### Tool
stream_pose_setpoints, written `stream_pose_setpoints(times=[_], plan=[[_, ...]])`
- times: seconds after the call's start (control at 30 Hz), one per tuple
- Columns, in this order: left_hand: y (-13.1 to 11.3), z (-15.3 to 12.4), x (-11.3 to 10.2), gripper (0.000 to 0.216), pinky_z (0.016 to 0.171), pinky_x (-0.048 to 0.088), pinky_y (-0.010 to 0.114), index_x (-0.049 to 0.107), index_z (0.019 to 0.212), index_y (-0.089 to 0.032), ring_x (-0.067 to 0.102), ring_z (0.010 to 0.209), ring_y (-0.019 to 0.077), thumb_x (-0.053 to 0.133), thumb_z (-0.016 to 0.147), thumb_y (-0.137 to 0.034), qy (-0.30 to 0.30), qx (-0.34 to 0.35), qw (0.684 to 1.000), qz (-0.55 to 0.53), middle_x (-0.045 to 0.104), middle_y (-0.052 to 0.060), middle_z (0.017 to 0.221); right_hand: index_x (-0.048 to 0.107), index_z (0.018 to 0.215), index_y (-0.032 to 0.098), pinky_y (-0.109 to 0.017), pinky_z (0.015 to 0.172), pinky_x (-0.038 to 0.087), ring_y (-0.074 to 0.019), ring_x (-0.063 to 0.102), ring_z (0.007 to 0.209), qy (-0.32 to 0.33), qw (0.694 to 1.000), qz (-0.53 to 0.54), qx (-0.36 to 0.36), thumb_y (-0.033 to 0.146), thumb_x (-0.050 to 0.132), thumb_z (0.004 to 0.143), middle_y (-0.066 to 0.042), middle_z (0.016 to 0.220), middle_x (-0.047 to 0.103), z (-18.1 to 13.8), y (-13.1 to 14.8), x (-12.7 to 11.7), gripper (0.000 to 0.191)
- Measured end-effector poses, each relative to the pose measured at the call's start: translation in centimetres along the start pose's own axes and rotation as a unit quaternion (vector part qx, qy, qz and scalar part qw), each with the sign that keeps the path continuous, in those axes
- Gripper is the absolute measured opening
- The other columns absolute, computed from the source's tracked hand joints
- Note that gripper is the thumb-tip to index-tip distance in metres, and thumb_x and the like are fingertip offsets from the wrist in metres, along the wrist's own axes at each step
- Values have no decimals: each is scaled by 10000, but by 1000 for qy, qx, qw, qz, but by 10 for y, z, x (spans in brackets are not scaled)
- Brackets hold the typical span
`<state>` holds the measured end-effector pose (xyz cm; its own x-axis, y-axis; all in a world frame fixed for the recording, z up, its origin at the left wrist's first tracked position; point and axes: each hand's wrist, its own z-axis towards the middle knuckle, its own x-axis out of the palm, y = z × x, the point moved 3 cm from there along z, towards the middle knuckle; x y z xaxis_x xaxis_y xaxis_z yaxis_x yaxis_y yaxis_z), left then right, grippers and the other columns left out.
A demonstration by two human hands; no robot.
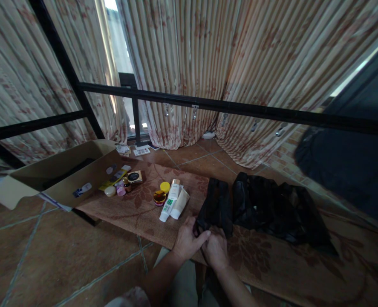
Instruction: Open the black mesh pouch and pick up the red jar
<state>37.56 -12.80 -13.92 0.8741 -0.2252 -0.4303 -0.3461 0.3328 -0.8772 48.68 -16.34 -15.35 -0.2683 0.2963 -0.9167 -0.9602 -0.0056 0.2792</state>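
A small black pouch (219, 200) lies on the patterned cloth, its near end gripped by both hands. My left hand (189, 239) has its fingers curled round the pouch's near left corner, thumb pointing right. Beside it, my right hand (214, 247) is closed on the near edge, close to the left thumb. Whether the pouch is zipped cannot be made out. To the left lie white squeeze tubes (180, 203), a yellow-lidded jar (165, 187) and a jar with a shiny gold lid (159, 197). Just right of the pouch rests a larger heap of black bags (268, 209).
A long cardboard box (80, 187) stands open at the left. Near it are a small brown bottle (126, 184), a compact case (134, 176) and small jars (110, 191). A black metal rail (189, 101) crosses before the curtains (189, 51). Tiled floor (25, 256) lies below.
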Motion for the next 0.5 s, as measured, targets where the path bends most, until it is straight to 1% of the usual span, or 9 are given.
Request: stream_pose_setpoints(times=[0.17,0.3,0.4,0.5], plan=[[-1,0,0,339,735,444,298,567,1059,-197,549,828,171,592,759,-353,-8,4,1000,-3,584,42,906,671,825,170,-281,757,352,-184,574,801,4,1000,-23,2,207,435,859,-77,817,662,0,0,1,241],[-2,-4,-4,366,731,451,305,564,1087,-185,551,815,175,576,773,-373,-25,-6,1000,-3,582,51,884,647,838,153,-293,721,357,-200,566,763,-4,998,-64,-2,244,423,874,-85,785,643,-2,-2,3,244],[-2,-12,-14,349,789,448,308,548,1123,-196,554,890,177,530,813,-357,-62,-10,998,-11,582,64,968,617,777,138,-300,691,360,-212,563,731,-34,996,-85,4,331,408,891,-96,717,621,-2,-3,5,306],[4,-16,-37,314,827,439,300,536,1128,-206,551,934,171,499,837,-318,-134,-17,991,0,574,66,1039,597,732,148,-300,695,359,-205,556,702,-56,994,-89,-3,389,379,903,-90,684,608,-1,-4,7,368]])
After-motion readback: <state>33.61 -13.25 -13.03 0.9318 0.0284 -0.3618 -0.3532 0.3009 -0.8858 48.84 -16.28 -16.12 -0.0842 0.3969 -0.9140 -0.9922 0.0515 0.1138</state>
